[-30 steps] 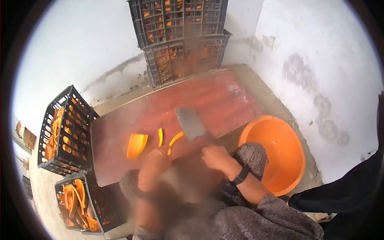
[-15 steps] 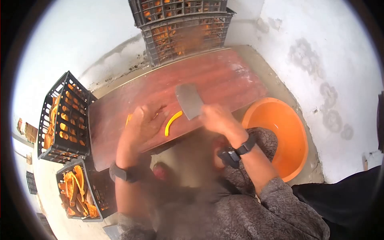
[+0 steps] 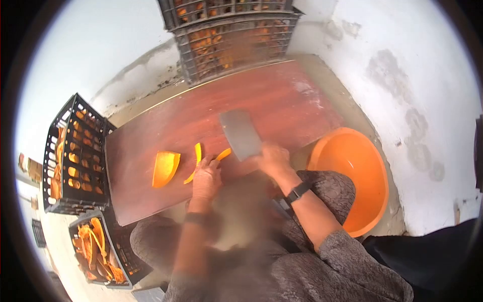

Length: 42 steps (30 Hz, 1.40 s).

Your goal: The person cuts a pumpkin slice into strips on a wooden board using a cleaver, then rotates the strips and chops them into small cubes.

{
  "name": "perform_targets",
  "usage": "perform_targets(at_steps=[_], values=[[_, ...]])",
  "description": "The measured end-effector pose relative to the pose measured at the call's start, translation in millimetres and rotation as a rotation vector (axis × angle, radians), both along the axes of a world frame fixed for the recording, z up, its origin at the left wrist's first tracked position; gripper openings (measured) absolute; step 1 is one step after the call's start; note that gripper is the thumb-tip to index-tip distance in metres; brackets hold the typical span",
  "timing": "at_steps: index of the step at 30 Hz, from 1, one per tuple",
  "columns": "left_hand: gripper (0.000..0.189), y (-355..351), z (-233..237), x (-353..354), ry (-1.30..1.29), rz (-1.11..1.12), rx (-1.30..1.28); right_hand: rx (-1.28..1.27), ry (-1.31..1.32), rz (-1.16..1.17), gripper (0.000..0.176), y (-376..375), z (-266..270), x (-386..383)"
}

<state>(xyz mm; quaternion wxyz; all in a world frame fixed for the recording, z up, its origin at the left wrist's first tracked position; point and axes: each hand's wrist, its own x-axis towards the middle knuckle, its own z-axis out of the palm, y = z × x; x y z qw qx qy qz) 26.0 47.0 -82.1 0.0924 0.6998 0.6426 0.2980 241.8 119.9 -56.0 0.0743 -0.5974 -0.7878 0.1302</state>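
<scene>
Cleaver (image 3: 240,135) gripped by right hand (image 3: 272,160); curved orange strip (image 3: 196,162) pinned on red board (image 3: 151,136) under left hand (image 3: 206,178) fingers.

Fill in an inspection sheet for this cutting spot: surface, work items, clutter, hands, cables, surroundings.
Surface: reddish wooden board lying flat on the floor, mostly bare.
Job's things: cleaver, blade over the board; orange wedge lying apart on the left; thin orange strips beside the blade.
Clutter: side crates and stacked crates, black, holding orange pieces; orange basin to the right of the board.
Hands: left hand rests at the strips; right hand grips the cleaver's handle.
Cables: nothing seen.
Surroundings: white walls, stained and scuffed.
</scene>
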Motion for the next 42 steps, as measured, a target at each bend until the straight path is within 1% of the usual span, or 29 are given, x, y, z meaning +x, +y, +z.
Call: perform_targets(at_steps=[2,4,5,7,8,10,11,13,14,16,17,19,20,22,23,25,29,31,32,34,35,37,38,39,41,42], values=[[0.025,2.5,-9.6,-3.2,0.040,0.024,-0.006,0.027,-0.015,0.004,0.033,5.6,-4.1,-2.5],[0.030,3.5,-9.2,-2.7,0.089,0.051,-0.042,-0.035,0.063,-0.014,0.041,8.8,-3.1,-3.6],[0.030,4.4,-8.8,-2.2,0.087,0.057,-0.046,-0.039,0.061,-0.007,0.041,11.3,-4.7,-6.0],[0.027,5.5,-11.1,0.8,0.133,0.102,-0.036,-0.090,0.011,-0.081,0.043,15.6,-6.1,-7.3],[0.027,6.2,-11.4,0.0,0.131,0.108,-0.041,-0.094,0.010,-0.076,0.043,16.1,-6.5,-7.8],[0.026,10.7,-13.7,-1.6,0.164,0.080,-0.035,-0.172,0.051,-0.100,0.042,16.3,7.8,-11.1],[0.026,13.0,-14.4,-2.0,0.164,0.084,-0.034,-0.170,0.051,-0.096,0.042,17.6,16.3,-12.0],[0.026,12.0,-15.9,-1.8,0.186,0.072,0.012,-0.331,0.019,-0.040,0.031,16.2,32.0,-13.7],[0.026,12.3,-15.8,-1.1,0.185,0.078,0.014,-0.328,0.017,-0.034,0.031,17.4,29.5,-10.7],[0.030,12.7,-14.7,-0.5,0.191,0.088,0.029,-0.404,0.126,0.030,0.035,19.9,16.0,2.2],[0.030,12.0,-14.1,0.3,0.191,0.094,0.032,-0.400,0.126,0.036,0.035,20.5,8.7,8.4],[0.035,7.7,-12.9,2.6,0.229,0.103,0.019,-0.559,0.466,0.001,0.032,16.1,-0.7,18.1],[0.035,8.8,-12.9,3.6,0.230,0.107,0.027,-0.551,0.466,0.007,0.032,13.4,-4.5,23.2],[0.038,13.0,-12.3,5.6,0.214,0.123,-0.009,-0.915,0.989,-0.141,0.021,7.8,-0.8,27.0],[0.038,13.7,-13.8,8.1,0.214,0.119,-0.005,-0.910,0.991,-0.142,0.021,7.6,-0.2,30.1],[0.038,11.8,-11.2,10.5,0.210,0.152,-0.026,-0.902,1.117,-0.165,0.011,1.8,10.1,27.9],[0.031,9.9,-18.3,14.3,0.294,0.141,-0.031,-0.904,1.098,-0.212,0.011,-3.9,28.1,18.1],[0.035,4.7,-14.7,16.1,0.238,0.145,0.042,-0.853,1.109,-0.242,0.013,-11.3,27.3,15.8],[0.035,3.7,-12.9,16.7,0.234,0.142,0.039,-0.854,1.107,-0.248,0.013,-12.0,21.5,16.4],[0.034,2.0,-12.7,14.3,0.199,0.161,0.005,-0.663,1.026,-0.116,0.017,-11.4,12.4,12.9],[0.034,1.2,-12.6,13.7,0.197,0.163,0.002,-0.666,1.022,-0.117,0.017,-12.6,8.2,12.0],[0.035,-1.5,-13.7,12.2,0.217,0.156,0.050,-0.493,0.791,-0.055,0.022,-18.1,11.4,6.1],[0.035,-2.1,-14.3,12.0,0.215,0.158,0.047,-0.279,0.579,0.035,0.023,-17.4,3.0,6.4],[0.033,-2.2,-14.8,12.1,0.200,0.163,0.029,-0.282,0.575,0.036,0.023,-19.4,4.8,4.6],[0.032,-1.9,-15.9,12.8,0.181,0.169,0.007,-0.089,0.432,0.094,0.023,-23.7,7.8,0.7],[0.031,-2.5,-15.7,13.3,0.178,0.168,0.032,-0.094,0.428,0.094,0.023,-26.1,11.9,-1.4]])
